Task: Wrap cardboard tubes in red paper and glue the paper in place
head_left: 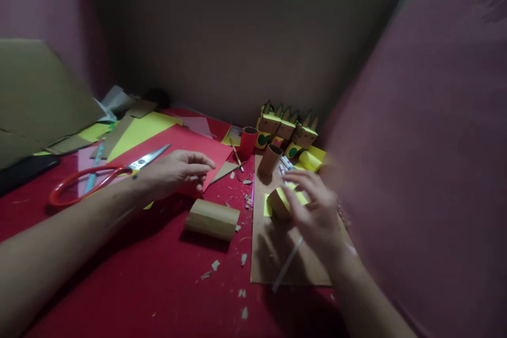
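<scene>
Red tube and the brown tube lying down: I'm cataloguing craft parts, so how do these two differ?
The red tube is red outside; the lying tube is plain brown. The red tube stands upright, its open top showing, while the lying tube rests on its side. The red tube is farther back, beside the figures; the lying tube is nearer the camera. Both are roughly cylindrical, and neither is held.

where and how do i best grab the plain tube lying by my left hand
Probably from above: left hand across the middle of the plain tube, thumb on the near long side, fingers on the far one, as it lies on its side, roughly crosswise, with nothing on top.
</scene>
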The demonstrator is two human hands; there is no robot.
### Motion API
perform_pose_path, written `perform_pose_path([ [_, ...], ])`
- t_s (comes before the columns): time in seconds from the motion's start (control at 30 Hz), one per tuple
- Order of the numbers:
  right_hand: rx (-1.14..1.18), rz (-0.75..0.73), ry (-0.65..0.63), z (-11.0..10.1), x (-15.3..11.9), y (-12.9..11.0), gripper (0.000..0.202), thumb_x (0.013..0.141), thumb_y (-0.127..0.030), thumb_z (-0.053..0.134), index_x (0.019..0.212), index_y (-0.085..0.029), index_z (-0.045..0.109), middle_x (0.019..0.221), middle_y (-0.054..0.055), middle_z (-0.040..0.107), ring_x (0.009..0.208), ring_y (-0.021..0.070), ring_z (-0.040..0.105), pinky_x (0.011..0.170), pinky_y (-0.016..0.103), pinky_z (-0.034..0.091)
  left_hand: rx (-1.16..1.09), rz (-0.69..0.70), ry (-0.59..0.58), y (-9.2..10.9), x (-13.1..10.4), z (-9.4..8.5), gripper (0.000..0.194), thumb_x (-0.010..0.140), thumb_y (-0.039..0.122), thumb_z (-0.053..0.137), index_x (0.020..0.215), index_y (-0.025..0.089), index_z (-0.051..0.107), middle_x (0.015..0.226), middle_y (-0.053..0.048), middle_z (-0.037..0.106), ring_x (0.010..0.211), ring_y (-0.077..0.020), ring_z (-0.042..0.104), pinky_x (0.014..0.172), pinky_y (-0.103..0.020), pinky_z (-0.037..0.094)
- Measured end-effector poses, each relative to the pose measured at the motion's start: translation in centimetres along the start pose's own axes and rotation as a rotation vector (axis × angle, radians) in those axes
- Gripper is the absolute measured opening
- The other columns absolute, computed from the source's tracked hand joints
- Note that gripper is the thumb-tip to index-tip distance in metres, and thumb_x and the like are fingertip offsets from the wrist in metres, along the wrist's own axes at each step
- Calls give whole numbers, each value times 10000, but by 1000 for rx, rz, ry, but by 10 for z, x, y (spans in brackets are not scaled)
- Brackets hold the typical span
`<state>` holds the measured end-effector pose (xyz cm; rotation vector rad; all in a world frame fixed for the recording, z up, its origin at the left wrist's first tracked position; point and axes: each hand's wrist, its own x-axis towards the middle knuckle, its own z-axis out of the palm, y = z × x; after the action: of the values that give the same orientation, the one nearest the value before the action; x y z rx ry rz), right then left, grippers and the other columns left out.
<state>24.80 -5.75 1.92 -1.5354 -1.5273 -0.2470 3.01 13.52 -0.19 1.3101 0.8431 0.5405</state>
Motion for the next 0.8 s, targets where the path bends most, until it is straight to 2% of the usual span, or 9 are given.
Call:
perform_pose_path([
  [0.03, -83, 61, 57, -11, 11, 15, 151, 895, -260, 609, 937, -178, 729, 1013, 108, 727, 970, 234, 689, 873, 403, 556, 8, 1, 15, 2, -1, 1, 135, 683, 250, 784, 789, 188, 727, 577, -23, 660, 507, -160, 650, 478, -225, 550],
  [0.1, -372, 322, 94, -30, 33, 46, 202, 903, -236, 568, 985, -158, 735, 1052, 108, 719, 913, 204, 699, 818, 345, 572, 40, -1, 66, 5, -4, 2, 144, 676, 244, 784, 796, 175, 740, 586, -29, 684, 493, -154, 647, 460, -215, 543],
  [0.17, -513, 434, 101, -42, 53, 76, 245, 889, -170, 565, 1054, -81, 724, 1112, 169, 702, 919, 222, 705, 852, 366, 564, 82, -1, 131, 8, -7, 3, 136, 684, 248, 777, 790, 166, 751, 584, -28, 695, 500, -151, 652, 455, -198, 535],
  [0.23, -597, 502, 28, -46, 69, 102, 227, 899, -126, 563, 1052, -74, 722, 1079, 156, 717, 910, 212, 712, 842, 348, 568, 98, -13, 167, 10, -8, 4, 141, 685, 271, 777, 778, 167, 758, 593, -37, 707, 520, -162, 666, 458, -200, 543],
  [0.3, -665, 547, -95, -41, 79, 123, 182, 947, -194, 602, 1085, -122, 697, 1049, 92, 721, 894, 190, 706, 804, 347, 585, 95, -20, 169, 10, -8, 4, 149, 672, 289, 786, 764, 175, 763, 622, -57, 730, 500, -156, 651, 440, -203, 537],
  [0.37, -754, 555, -202, -31, 85, 138, 269, 970, -321, 627, 1193, -170, 639, 1192, 85, 670, 992, 210, 679, 846, 406, 586, 108, -20, 161, 10, -7, 4, 147, 678, 304, 774, 743, 173, 764, 612, -70, 732, 439, -132, 603, 404, -192, 505],
  [0.47, -890, 516, -347, -17, 88, 153, 328, 975, -352, 617, 1262, -194, 605, 1301, 102, 617, 1089, 240, 646, 911, 455, 565, 146, -20, 159, 7, -4, 6, 160, 696, 317, 749, 713, 158, 757, 568, -76, 716, 392, -113, 563, 373, -174, 457],
  [0.63, -1023, 407, -549, -12, 91, 169, 329, 975, -350, 617, 1263, -192, 605, 1295, 101, 620, 1083, 239, 649, 908, 454, 566, 118, -11, 147, 3, -7, 9, 194, 692, 366, 751, 672, 179, 706, 552, -53, 688, 382, -139, 552, 374, -239, 498],
  [0.8, -1087, 355, -629, -15, 94, 177, 325, 976, -350, 615, 1259, -192, 608, 1295, 104, 620, 1082, 237, 648, 909, 450, 565, 162, 1, 153, 3, -4, 12, 258, 741, 429, 693, 666, 182, 677, 545, -66, 667, 395, -171, 561, 359, -286, 506],
])
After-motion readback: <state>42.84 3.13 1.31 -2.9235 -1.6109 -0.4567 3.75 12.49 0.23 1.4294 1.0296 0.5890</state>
